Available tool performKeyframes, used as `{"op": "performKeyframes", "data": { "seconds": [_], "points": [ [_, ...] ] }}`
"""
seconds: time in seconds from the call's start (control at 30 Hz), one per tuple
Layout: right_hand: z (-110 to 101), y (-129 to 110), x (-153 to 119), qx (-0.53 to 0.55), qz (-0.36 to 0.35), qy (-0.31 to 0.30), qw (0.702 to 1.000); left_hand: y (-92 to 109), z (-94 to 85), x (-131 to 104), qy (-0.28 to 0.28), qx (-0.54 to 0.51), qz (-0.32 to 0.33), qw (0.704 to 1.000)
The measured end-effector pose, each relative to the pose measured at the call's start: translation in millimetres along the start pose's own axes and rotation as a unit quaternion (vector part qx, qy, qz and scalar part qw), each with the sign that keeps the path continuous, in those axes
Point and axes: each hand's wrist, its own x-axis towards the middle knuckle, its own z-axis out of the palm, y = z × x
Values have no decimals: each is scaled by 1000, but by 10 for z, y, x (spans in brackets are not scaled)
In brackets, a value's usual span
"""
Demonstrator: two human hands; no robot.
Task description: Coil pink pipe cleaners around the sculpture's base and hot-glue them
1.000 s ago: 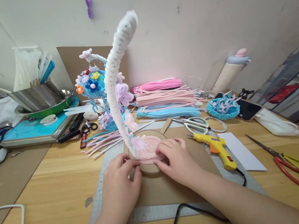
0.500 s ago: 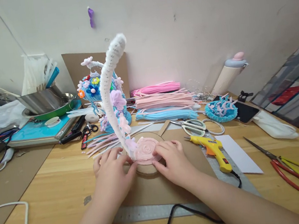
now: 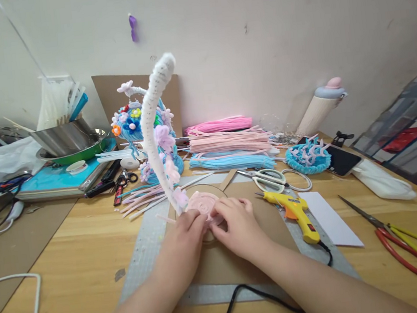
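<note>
A flat spiral of pale pink pipe cleaner [image 3: 200, 202] lies on a round cardboard disc [image 3: 210, 236] in the middle of the work area. My left hand [image 3: 187, 236] pinches at the near edge of the spiral, its fingertips partly hidden. On the right side, my right hand [image 3: 236, 219] has its fingers curled over the spiral's rim, thumb close to my left fingers. A loose pink pipe cleaner end [image 3: 165, 218] sticks out left of my left hand. From the disc's left side rises a curved white fuzzy stem [image 3: 148, 128] with lilac and pink flowers [image 3: 164, 137] along it.
A yellow glue gun [image 3: 293, 212] lies right of the cardboard sheet [image 3: 239, 266], near white-handled scissors [image 3: 269, 179] and large red-and-yellow scissors [image 3: 399, 245]. Bundles of pipe cleaners [image 3: 230, 146] and a blue flowered piece [image 3: 129, 125] stand behind. A black cord [image 3: 232, 299] crosses the front.
My left hand has moved right from the stem's base to the spiral's near edge, close to my right hand. My right hand stays on the spiral. The view has shifted slightly.
</note>
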Motion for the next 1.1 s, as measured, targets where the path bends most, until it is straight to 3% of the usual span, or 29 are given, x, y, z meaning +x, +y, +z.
{"op": "performKeyframes", "data": {
  "seconds": [0.17, 0.33, 0.43, 0.8, 1.1],
  "points": [
    [-54, 58, -5, 15, -3, -3, 1000, 53, 32, 189, -48, 21, -10, 999],
    [-290, 212, -7, 2, -7, 30, 1000, 75, 37, 177, -56, 40, -16, 998],
    [-381, 248, -19, -5, -35, 7, 999, 66, 38, 159, -70, 41, -13, 997],
    [-366, 124, -96, -58, -92, -70, 992, 49, 80, 119, -85, 43, -3, 995],
    [-410, 102, -129, -34, -95, -75, 992, 76, 70, 122, -89, 47, -13, 995]
  ]
}}
